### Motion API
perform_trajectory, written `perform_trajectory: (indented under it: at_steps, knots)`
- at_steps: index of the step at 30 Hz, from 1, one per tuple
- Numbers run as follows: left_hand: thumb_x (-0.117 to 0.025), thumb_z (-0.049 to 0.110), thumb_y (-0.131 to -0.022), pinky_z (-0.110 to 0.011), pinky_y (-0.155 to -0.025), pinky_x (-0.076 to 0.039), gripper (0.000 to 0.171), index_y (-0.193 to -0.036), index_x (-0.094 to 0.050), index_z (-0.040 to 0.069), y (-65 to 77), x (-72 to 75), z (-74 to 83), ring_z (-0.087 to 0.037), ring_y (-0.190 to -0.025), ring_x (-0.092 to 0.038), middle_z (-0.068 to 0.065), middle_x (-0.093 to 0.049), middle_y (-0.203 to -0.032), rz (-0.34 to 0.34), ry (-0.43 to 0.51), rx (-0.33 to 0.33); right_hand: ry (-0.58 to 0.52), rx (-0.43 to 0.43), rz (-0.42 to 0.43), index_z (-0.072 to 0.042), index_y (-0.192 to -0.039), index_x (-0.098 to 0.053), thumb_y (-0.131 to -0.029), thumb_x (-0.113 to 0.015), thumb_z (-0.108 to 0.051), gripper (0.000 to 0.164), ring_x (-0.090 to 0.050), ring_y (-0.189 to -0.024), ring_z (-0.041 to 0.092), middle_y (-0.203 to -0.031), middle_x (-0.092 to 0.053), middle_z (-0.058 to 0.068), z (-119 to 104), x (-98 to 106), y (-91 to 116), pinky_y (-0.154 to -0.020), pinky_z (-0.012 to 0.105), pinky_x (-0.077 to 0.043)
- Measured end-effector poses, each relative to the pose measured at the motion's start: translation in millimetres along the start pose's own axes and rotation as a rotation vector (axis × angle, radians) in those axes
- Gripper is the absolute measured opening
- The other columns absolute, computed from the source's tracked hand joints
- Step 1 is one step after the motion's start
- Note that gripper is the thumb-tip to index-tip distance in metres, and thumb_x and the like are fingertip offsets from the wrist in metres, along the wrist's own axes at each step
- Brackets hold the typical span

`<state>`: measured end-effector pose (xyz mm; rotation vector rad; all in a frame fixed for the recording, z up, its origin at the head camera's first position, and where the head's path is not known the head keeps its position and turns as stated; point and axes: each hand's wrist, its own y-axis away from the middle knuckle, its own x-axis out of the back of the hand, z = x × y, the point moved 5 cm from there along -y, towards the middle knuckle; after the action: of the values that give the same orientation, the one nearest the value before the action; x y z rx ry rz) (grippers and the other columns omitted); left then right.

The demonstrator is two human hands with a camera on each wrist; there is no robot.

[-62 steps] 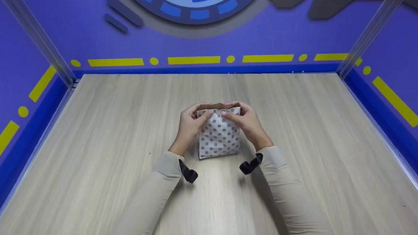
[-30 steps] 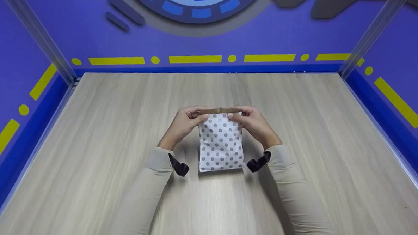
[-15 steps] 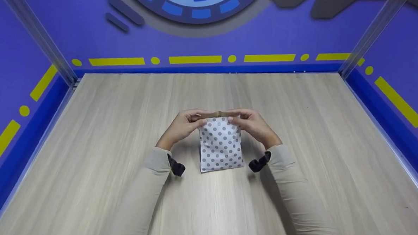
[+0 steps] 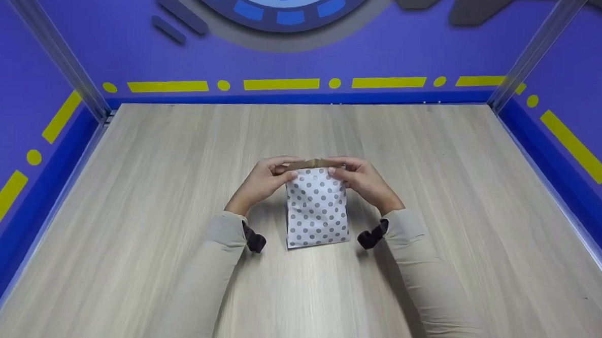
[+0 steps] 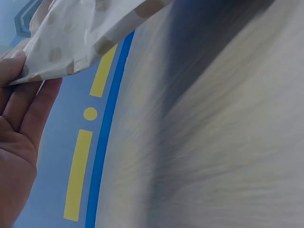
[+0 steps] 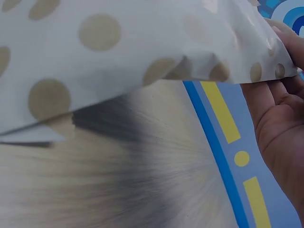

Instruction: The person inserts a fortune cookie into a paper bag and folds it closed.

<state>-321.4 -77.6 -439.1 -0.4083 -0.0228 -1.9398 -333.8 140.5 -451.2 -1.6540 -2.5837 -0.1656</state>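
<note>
A white paper bag point(image 4: 317, 210) with grey-brown dots is held up in front of the body, its brown inner side showing along the top edge. My left hand point(image 4: 262, 181) pinches the upper left corner, thumb on the dotted front and fingers behind. At the upper right corner my right hand point(image 4: 369, 181) grips in the same way. Seen from the left wrist, the thumb point(image 5: 12, 66) presses on the dotted paper. The right wrist view shows the bag's side edge point(image 6: 209, 76) running to the right fingers, with creases in the paper. The bag's contents are hidden.
A wood-grain table point(image 4: 168, 193) lies beneath the bag and both forearms. Purple-blue panels point(image 4: 285, 61) with yellow marks stand at the back and both sides. A black strap mount point(image 4: 372, 236) sits at each wrist.
Since about two seconds ago the hands have spread slightly and the bag has come nearer, its front flatter and its lower edge lower in view. Over the last half second hardly anything differs.
</note>
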Motion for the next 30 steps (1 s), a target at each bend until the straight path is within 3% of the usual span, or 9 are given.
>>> perform_trajectory:
  at_steps: [5,8,13,17,24,30]
  knots:
    - [-0.064,0.014,-0.092,-0.020,-0.058,-0.037,0.031,-0.123,-0.066,0.012,0.0,1.0,0.2,-0.008,-0.066,-0.050,-0.007,-0.071,-0.093,0.027,-0.031,0.012,-0.024,-0.002,-0.011,-0.009,-0.126,-0.063,-0.094,-0.060,-0.015,0.033,-0.066,-0.082,0.016,-0.104,-0.067,0.009,-1.4,0.1,-0.9,-0.069,0.025,-0.055]
    - [-0.065,0.014,-0.091,-0.019,-0.058,-0.037,0.030,-0.121,-0.067,0.013,0.4,1.9,-0.4,-0.008,-0.064,-0.047,-0.003,-0.070,-0.086,0.045,-0.028,0.014,-0.038,0.007,-0.029,-0.007,-0.127,-0.062,-0.094,-0.059,-0.013,0.033,-0.066,-0.080,0.016,-0.103,-0.067,0.008,-1.7,-0.4,-1.2,-0.067,0.024,-0.054]
    - [-0.065,0.012,-0.090,-0.020,-0.068,-0.050,0.029,-0.119,-0.068,0.009,0.8,1.4,-1.6,-0.008,-0.074,-0.059,-0.008,-0.072,-0.098,0.041,0.038,0.008,-0.086,0.025,-0.050,-0.003,-0.129,-0.060,-0.094,-0.058,-0.009,0.035,-0.065,-0.083,0.015,-0.108,-0.067,0.008,-1.3,-1.0,-0.8,-0.068,0.023,-0.054]
    - [-0.066,0.010,-0.090,-0.024,-0.074,-0.055,0.029,-0.118,-0.068,0.006,1.0,0.4,-3.4,-0.010,-0.083,-0.066,-0.012,-0.071,-0.109,0.027,0.127,0.030,-0.121,0.032,-0.066,-0.005,-0.131,-0.059,-0.095,-0.056,-0.007,0.036,-0.066,-0.088,0.016,-0.113,-0.065,0.014,-1.7,-2.5,-0.3,-0.070,0.024,-0.055]
    - [-0.068,0.008,-0.088,-0.025,-0.071,-0.056,0.026,-0.113,-0.070,0.003,0.4,1.0,-6.2,-0.012,-0.081,-0.068,-0.011,-0.072,-0.106,0.056,0.198,0.050,-0.110,0.049,-0.034,-0.006,-0.128,-0.061,-0.095,-0.056,-0.007,0.034,-0.066,-0.086,0.017,-0.110,-0.066,0.012,-4.1,-3.6,0.2,-0.068,0.025,-0.055]
    - [-0.069,0.008,-0.086,-0.025,-0.070,-0.056,0.025,-0.111,-0.071,0.004,2.0,0.6,-9.2,-0.011,-0.080,-0.067,-0.007,-0.073,-0.103,0.057,0.225,0.093,-0.177,0.055,-0.032,-0.006,-0.121,-0.067,-0.093,-0.055,-0.001,0.031,-0.067,-0.088,0.017,-0.111,-0.068,0.005,-1.2,-3.5,1.8,-0.071,0.026,-0.056]
